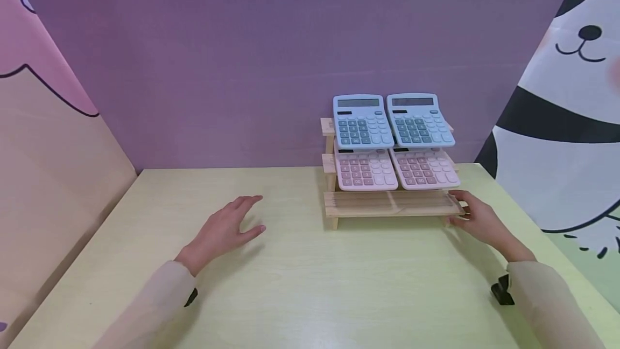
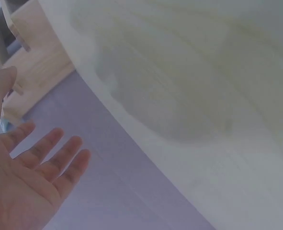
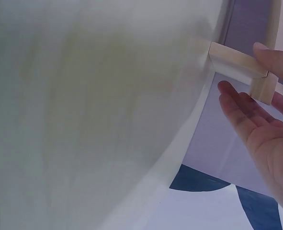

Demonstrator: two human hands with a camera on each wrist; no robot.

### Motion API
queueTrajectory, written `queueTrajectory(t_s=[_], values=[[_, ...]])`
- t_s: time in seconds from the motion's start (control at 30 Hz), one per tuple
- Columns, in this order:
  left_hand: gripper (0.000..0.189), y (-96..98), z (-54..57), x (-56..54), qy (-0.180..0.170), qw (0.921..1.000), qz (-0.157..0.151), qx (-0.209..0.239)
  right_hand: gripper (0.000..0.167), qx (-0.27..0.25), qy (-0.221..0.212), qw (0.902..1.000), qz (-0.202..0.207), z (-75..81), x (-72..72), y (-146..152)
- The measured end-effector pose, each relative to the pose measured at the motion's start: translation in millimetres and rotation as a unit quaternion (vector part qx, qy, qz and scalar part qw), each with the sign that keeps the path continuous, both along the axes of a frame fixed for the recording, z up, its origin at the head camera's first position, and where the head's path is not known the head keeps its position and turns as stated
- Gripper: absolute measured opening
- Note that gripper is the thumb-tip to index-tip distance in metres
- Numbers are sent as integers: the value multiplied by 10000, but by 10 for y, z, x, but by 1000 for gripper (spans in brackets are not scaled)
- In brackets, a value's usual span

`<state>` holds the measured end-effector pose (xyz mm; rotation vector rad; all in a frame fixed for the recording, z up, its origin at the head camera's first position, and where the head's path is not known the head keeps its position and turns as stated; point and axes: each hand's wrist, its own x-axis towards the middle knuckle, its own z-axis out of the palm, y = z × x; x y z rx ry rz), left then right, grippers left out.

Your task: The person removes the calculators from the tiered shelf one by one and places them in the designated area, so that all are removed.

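Observation:
A stepped wooden rack stands at the right rear of the table. On its top step lean two blue calculators side by side; two pink calculators lean on the step below. The lowest step holds nothing. My right hand is at the right end of that step, thumb in front and fingers behind. In the right wrist view, its extended fingers pass beside the wooden leg; whether they touch is unclear. My left hand hovers left of the rack, fingers spread, holding nothing.
The pale wooden table reaches back to a purple cloth backdrop. A panel with a panda picture borders the right side, and a pink and beige panel the left.

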<state>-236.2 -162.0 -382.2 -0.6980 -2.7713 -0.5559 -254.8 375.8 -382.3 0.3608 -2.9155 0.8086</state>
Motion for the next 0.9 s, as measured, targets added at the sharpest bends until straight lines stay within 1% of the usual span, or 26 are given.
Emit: queueTrajectory(t_s=[0.1,0.37,0.57,0.9], values=[[62,77,-19,-19,7,9999,-96,31,63,6,-30,10000,-57,-9,-15,9],[59,271,-19,-77,24,9994,-314,109,56,3,90,10000,39,-10,-32,2],[57,408,5,-151,45,9989,-443,139,57,-3,-40,10000,11,-2,-32,-2],[56,652,45,-283,-337,9977,-499,306,56,4,-76,10000,18,-9,-45,-1]])
